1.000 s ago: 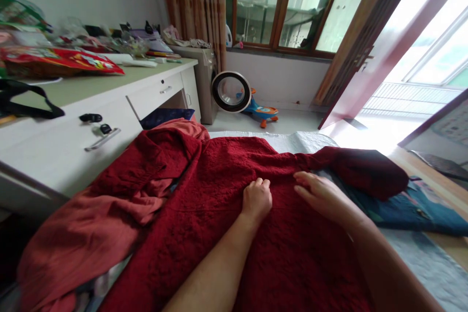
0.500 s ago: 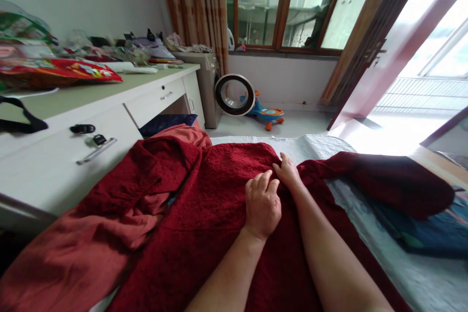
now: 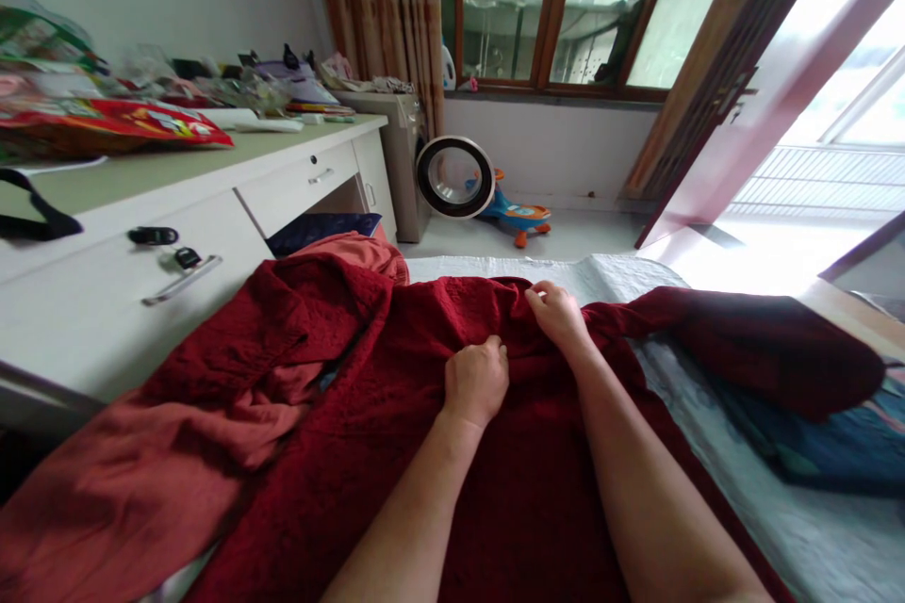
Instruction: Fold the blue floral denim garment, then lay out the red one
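A dark red long-sleeved garment (image 3: 396, 415) lies spread out in front of me, one sleeve stretched to the right and the other bunched on the left. My left hand (image 3: 477, 383) is closed on the cloth of its upper middle, with the fingertips hidden beneath the hand. Farther up, my right hand (image 3: 558, 315) pinches the fabric at the far edge. Small folds run through the cloth between the two hands. Under the left sleeve sits a coral-coloured cloth (image 3: 162, 462).
A pale cover (image 3: 600, 275) lies beneath the garment. Dark blue cloth (image 3: 798, 438) is under the right sleeve. To the left stands a white desk (image 3: 283, 198) heaped with packets. Beyond are a washing machine (image 3: 406, 170) with its round door open and a blue ride-on toy (image 3: 513, 212).
My left hand has moved left and slightly nearer, and its spread fingers have closed on the cloth. The right hand's fingers have curled onto the far edge, and the fabric there has wrinkled.
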Demonstrator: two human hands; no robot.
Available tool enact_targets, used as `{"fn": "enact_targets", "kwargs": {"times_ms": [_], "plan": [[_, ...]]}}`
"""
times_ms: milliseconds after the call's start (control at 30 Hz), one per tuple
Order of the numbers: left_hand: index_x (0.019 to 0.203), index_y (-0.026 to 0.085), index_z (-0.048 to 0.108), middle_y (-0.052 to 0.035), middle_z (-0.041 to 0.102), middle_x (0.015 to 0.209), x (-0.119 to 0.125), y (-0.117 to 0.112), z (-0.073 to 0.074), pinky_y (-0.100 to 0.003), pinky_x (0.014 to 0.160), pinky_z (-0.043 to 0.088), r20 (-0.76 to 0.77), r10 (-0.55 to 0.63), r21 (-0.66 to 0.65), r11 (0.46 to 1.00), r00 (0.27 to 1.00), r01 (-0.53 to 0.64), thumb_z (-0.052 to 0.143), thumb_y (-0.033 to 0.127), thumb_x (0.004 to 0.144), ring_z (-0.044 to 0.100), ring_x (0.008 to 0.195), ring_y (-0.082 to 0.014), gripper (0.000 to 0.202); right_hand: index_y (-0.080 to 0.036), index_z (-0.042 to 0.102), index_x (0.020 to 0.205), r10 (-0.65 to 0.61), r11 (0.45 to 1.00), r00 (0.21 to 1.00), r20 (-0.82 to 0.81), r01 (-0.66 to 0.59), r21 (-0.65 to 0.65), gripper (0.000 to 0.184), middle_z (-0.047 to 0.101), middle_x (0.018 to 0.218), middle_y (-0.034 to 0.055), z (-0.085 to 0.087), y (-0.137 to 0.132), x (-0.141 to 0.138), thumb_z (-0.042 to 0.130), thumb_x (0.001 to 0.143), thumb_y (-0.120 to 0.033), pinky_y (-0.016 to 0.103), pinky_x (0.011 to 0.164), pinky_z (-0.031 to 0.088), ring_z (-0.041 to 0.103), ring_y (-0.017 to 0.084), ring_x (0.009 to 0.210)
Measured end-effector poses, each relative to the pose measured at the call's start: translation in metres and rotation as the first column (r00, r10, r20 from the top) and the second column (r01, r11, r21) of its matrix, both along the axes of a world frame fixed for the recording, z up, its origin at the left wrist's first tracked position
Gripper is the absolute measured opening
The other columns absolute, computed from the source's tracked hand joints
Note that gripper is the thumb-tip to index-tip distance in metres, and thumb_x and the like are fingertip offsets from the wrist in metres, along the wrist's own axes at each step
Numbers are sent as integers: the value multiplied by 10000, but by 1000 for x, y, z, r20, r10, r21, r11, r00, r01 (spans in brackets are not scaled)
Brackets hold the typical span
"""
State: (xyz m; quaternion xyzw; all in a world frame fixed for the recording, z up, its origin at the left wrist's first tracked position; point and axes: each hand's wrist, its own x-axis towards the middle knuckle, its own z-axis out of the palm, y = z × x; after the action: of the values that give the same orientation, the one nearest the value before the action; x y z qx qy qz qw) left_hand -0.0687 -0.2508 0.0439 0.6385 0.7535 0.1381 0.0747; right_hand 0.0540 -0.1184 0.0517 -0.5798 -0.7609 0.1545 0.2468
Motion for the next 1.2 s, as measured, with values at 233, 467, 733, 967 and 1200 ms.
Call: {"fn": "enact_targets", "kwargs": {"times_ms": [233, 467, 733, 967, 1200], "plan": [[1040, 248, 678, -81, 749, 963, -12, 5, -3, -325, 812, 499, 97, -30, -24, 999, 995, 32, 494, 361, 932, 705, 919, -239, 242, -165, 536, 1252, -53, 986, 982, 181, 80, -145, 557, 675, 1111, 156, -13, 1, 4, 594, 814, -504, 375, 836, 450, 623, 297, 1039], [1053, 228, 662, -69, 709, 993, -18, 7, -9, -307, 821, 509, 207, -16, 127, 992, 978, -11, 529, 311, 914, 677, 906, -214, 209, -259, 639, 1035, 7, 999, 998, 63, -10, 44, 239, 691, 960, 51, -10, 1, 2, 494, 845, -252, 311, 787, 441, 624, 220, 897], [1304, 167, 526, -144, 372, 1511, -31, 8, -6, -467, 1086, 374, 92, 125, 556, 817, 988, -155, 635, 147, 779, 403, 1332, -333, 537, -212, 600, 806, 281, 942, 935, -218, -225, 248, 271, 594, 838, 24, 4, 0, 3, 426, 636, -93, 283, 764, 431, 554, 175, 797], [1491, 188, 292, -129, 448, 1484, -63, 12, -10, -456, 1095, 342, 27, -5, 411, 911, 1000, -6, 517, 97, 821, 348, 1405, -280, 712, -209, 605, 777, 573, 741, 798, -184, -601, -301, 213, 599, 741, -25, 39, -8, 28, 468, 635, -128, 232, 624, 395, 522, 128, 682], [1525, 266, 237, -99, 670, 1185, -62, 12, -12, -349, 902, 473, 65, -38, 54, 998, 997, 34, 506, 229, 905, 654, 1054, -249, 677, -228, 603, 990, 434, 740, 828, -355, -552, -383, 361, 632, 845, -2, 38, -9, 33, 524, 651, -131, 238, 648, 436, 550, 132, 721]]}}
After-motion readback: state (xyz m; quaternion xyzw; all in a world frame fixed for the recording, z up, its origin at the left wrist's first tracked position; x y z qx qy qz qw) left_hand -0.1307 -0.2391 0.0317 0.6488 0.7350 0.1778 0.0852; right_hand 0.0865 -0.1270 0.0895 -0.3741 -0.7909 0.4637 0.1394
